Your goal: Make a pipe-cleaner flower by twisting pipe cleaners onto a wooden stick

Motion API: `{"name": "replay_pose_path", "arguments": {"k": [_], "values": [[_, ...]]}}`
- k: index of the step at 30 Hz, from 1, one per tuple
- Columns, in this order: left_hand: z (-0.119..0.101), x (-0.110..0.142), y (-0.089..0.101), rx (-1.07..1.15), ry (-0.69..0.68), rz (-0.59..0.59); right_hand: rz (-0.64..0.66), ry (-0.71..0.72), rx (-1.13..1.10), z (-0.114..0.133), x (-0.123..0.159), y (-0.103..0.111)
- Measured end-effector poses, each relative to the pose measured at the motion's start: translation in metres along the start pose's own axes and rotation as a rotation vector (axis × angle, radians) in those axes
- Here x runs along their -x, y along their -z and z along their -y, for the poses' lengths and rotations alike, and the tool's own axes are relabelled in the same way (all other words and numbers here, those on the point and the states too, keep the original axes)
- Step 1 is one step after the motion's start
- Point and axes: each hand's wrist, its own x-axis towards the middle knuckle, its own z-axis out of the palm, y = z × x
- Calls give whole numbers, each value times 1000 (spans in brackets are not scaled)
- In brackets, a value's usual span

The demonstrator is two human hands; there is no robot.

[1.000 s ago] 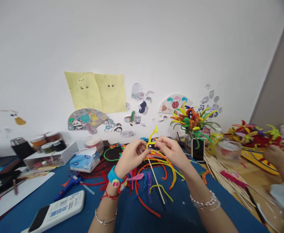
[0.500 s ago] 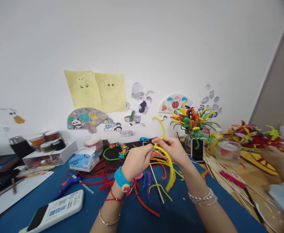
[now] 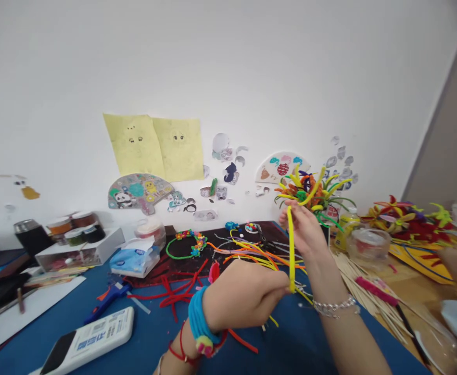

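Our grip is pinching, with the left hand (image 3: pixel 248 297) on the low end of the yellow fuzzy stick (image 3: pixel 291 250) and the right hand (image 3: pixel 302 229) on its upper part. We hold it up over the blue worktop (image 3: pixel 291 344), in front of the bright fuzzy flowers (image 3: pixel 310 190).

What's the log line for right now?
left hand: gripping yellow pipe cleaner, low end | right hand: holding it higher up | blue glue gun: lying on table, left side
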Motion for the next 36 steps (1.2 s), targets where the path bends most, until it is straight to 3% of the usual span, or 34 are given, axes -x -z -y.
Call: {"name": "replay_pose_path", "arguments": {"k": [5,7,11,17,19,23,25,27,29,32,34,36], "values": [[-15,9,4,215,-146,244,-169,20,-109,-4,-17,26],[-13,10,1,182,-55,259,-179,11,-127,-7,-20,31],[26,-1,-27,201,36,298,-123,-7,-58,-10,-16,30],[102,-11,-87,677,283,463,-14,-40,48,-11,-11,24],[113,-10,-103,682,348,552,-7,-47,72,-14,-13,25],[119,-10,-126,657,383,579,32,-96,132,-22,-14,24],[119,-11,-130,635,361,545,75,-129,175,-24,-11,20],[118,-14,-127,681,349,426,120,-151,225,-26,-7,15],[115,-17,-116,892,380,207,165,-156,277,-26,-2,7],[108,-20,-94,1418,456,-167,228,-140,353,-27,6,-6],[102,-20,-81,1619,462,-238,261,-111,410,-27,10,-14],[97,-20,-74,1779,490,-230,288,-83,449,-28,13,-20]]}}
